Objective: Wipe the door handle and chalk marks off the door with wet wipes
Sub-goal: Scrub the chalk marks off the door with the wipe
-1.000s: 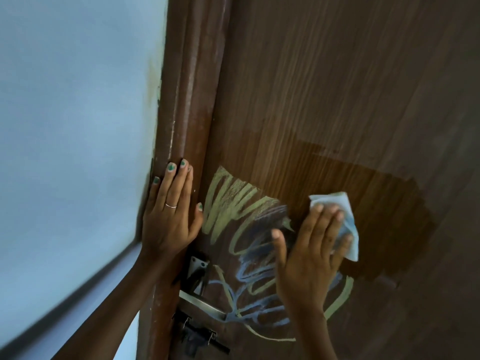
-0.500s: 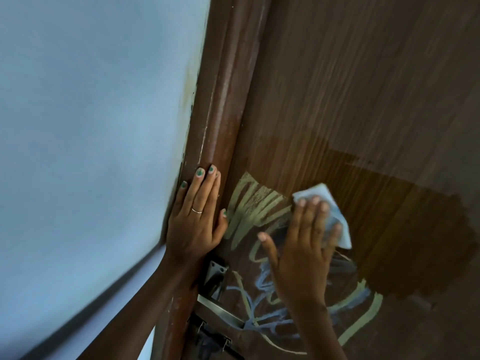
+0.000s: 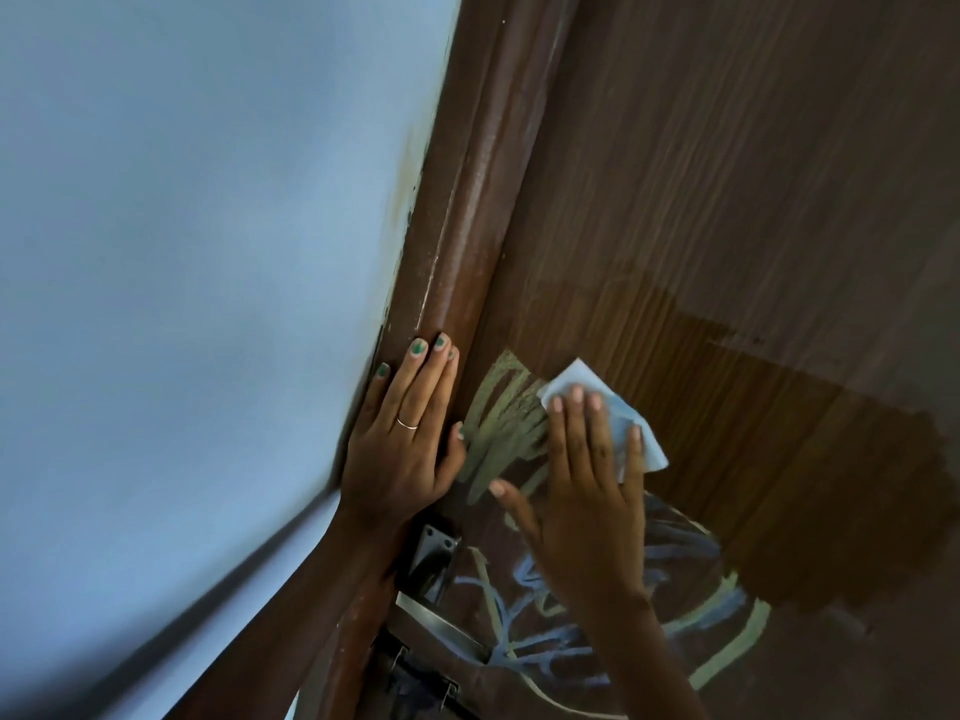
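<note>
The brown wooden door (image 3: 727, 200) carries yellow-green chalk scribbles (image 3: 498, 428) and blue chalk lines (image 3: 675, 553) lower down. My right hand (image 3: 582, 491) presses a white wet wipe (image 3: 618, 407) flat against the door, over the right edge of the yellow-green scribble. A dark wet patch (image 3: 810, 491) spreads to the right of the wipe. My left hand (image 3: 405, 439) lies flat on the door frame (image 3: 483, 210), fingers together, holding nothing. The metal door handle (image 3: 441, 621) shows below my left wrist, partly hidden by my right forearm.
A pale blue wall (image 3: 197, 283) fills the left half of the view. A metal latch plate (image 3: 434, 556) sits at the door's edge above the handle. A dark lock fitting (image 3: 421, 678) is under the handle at the bottom edge.
My right hand has slid the wipe to the left and up, from the blue lines onto the yellow-green scribble. The wet patch has grown. My left hand stays on the frame.
</note>
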Demonstrator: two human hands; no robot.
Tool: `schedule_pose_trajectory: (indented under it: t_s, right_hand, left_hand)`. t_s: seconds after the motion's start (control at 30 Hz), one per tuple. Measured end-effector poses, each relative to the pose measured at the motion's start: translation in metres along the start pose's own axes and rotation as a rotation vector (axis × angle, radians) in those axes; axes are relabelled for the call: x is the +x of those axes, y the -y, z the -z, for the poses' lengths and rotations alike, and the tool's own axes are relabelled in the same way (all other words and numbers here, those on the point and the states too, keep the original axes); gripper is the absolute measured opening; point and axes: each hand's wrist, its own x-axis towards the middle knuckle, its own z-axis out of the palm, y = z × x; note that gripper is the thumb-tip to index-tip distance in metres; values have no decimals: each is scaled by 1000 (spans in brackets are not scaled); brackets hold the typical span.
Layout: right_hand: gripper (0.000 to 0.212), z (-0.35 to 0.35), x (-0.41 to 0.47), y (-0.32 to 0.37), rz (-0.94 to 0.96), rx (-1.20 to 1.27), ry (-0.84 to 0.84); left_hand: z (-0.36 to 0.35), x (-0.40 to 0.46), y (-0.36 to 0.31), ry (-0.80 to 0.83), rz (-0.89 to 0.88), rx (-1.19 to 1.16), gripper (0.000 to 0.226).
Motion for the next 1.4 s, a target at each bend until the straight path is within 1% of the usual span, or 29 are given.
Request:
schedule_pose_trajectory:
  t_s: [0.07,0.17,0.27,0.37,0.47,0.53,0.6,0.7,0.8,0.97,1.1,1.17,1.2,1.3,1.33,1.4]
  right_hand:
    - [86,1,-3,-6,-20,-2,-22]
    - [89,12,18,-7,-72,-22,-78]
    - [91,14,32,4,19,-28,-30]
    - [89,1,15,8,124,-62,33]
    - [86,-1,13,6,82,-36,-8]
    - [88,5,29,12,31,-25,-56]
    - [89,9,46,21,30,-23,-62]
    - [85,3,44,26,127,-84,-17]
    - [84,0,35,15,206,-130,3]
    - [89,16,60,16,190,-154,-16]
    - [88,-4,38,22,317,-213,112]
    - [86,-11,30,20,355,-209,127]
    - [84,-9,33,19,342,-211,93]
    - [87,10,58,17,208,-185,-11]
    - [89,15,63,18,180,-166,-14]
    - [90,13,56,22,221,-188,29]
  left_hand:
    - [1,-1,0,8,1,-8,59]
    - [0,-1,-1,9,-1,-17,59]
    - [-1,-2,0,15,0,-3,59]
    - [-1,-2,1,14,1,-17,58]
    - [0,-2,1,18,1,-15,57]
    - [0,-2,0,19,-2,-11,58]
    - [0,-2,0,17,3,-10,56]
    - [2,-1,1,24,9,-15,54]
    - [4,-2,1,50,9,-26,59]
    - [5,-1,1,37,21,-75,57]
    - [6,0,2,50,8,-77,59]
    - [6,0,2,62,10,-73,60]
    - [6,0,2,62,11,-71,59]
    - [6,0,2,56,20,-91,57]
    - [6,1,2,54,23,-97,57]
    - [6,0,2,60,17,-97,58]
